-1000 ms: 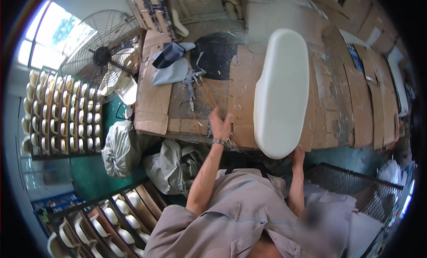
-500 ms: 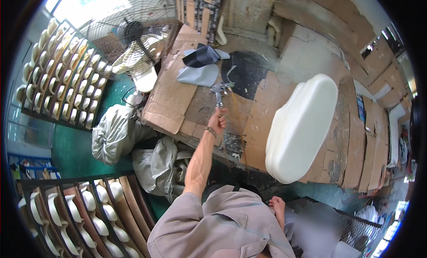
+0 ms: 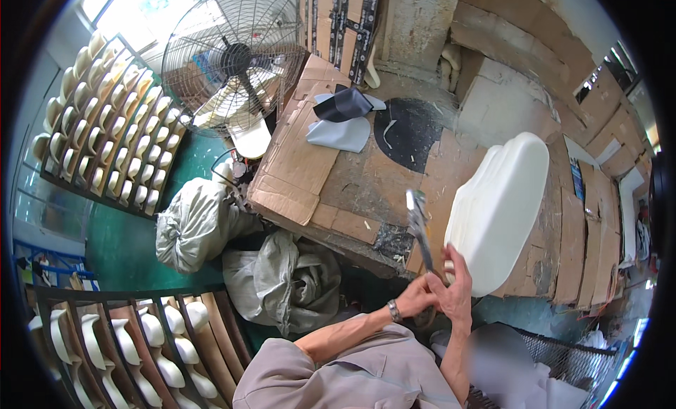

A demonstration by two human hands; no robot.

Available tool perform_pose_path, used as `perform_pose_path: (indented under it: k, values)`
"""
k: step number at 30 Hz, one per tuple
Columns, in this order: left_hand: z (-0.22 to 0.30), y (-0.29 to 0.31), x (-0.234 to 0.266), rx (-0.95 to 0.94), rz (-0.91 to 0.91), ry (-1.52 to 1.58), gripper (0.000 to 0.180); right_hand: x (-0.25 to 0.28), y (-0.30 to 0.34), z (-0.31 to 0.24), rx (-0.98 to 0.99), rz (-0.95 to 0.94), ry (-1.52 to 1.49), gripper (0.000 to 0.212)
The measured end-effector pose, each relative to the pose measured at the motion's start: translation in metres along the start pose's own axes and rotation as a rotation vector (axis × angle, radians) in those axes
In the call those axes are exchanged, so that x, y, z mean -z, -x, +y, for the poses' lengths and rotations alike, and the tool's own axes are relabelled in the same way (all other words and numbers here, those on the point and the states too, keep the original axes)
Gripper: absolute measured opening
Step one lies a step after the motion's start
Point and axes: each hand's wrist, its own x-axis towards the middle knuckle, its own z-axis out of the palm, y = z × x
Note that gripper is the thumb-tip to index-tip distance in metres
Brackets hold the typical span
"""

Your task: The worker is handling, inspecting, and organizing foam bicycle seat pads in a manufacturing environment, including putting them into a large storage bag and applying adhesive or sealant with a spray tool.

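Over the front edge of the bench, both my hands come together at the lower end of a metal spray gun (image 3: 420, 229), which is blurred by motion and points up and away. My left hand (image 3: 417, 298), with a bracelet or watch at the wrist, is closed round the bottom of its grip. My right hand (image 3: 456, 286) is against it, thumb and fingers apart beside the grip. Just right of the hands lies a stack of long white foam-like pads (image 3: 503, 212) with rounded ends. Black and light-grey sheet pieces (image 3: 341, 120) lie farther back on the bench.
Cardboard (image 3: 296, 169) covers the bench. A round black patch (image 3: 408, 134) marks its middle. At left are a large fan (image 3: 236, 57), tied sacks (image 3: 201, 222) and racks of curved white pieces (image 3: 113, 127). A mesh basket (image 3: 563, 352) and a blurred shape are at lower right.
My left hand has drawn the spray gun off the middle of the bench, toward me and to the right. My right hand has risen from my side to meet it.
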Motion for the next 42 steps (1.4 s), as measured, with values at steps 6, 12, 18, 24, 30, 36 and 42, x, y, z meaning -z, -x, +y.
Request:
perform_pose_path:
  k: [6, 12, 18, 24, 30, 36, 42]
  values:
    - [-0.028, 0.022, -0.044, 0.116, -0.124, 0.333, 0.022, 0.027, 0.014, -0.053, 0.242, 0.302, 0.127, 0.061]
    - [0.058, 0.009, -0.102, -0.436, -0.557, -0.86, 0.037, 0.125, 0.097, -0.015, 0.136, 0.481, 0.059, 0.035]
    - [0.031, -0.058, -0.103, -0.487, 0.321, -1.093, 0.077, 0.189, 0.19, -0.002, -0.103, 0.619, -0.412, 0.063]
    - [-0.016, -0.142, -0.088, -0.293, 0.369, -1.006, 0.109, 0.215, 0.235, -0.012, -0.11, 0.494, -0.283, 0.059]
    - [-0.015, -0.155, -0.094, -0.244, 0.341, -1.009, 0.113, 0.222, 0.248, -0.032, 0.055, 0.516, 0.028, 0.059]
    - [-0.015, -0.152, -0.091, -0.231, 0.349, -1.019, 0.113, 0.218, 0.246, -0.036, 0.086, 0.495, 0.08, 0.06]
    - [-0.011, -0.152, -0.092, -0.216, 0.344, -1.025, 0.115, 0.211, 0.248, -0.048, 0.097, 0.563, 0.156, 0.061]
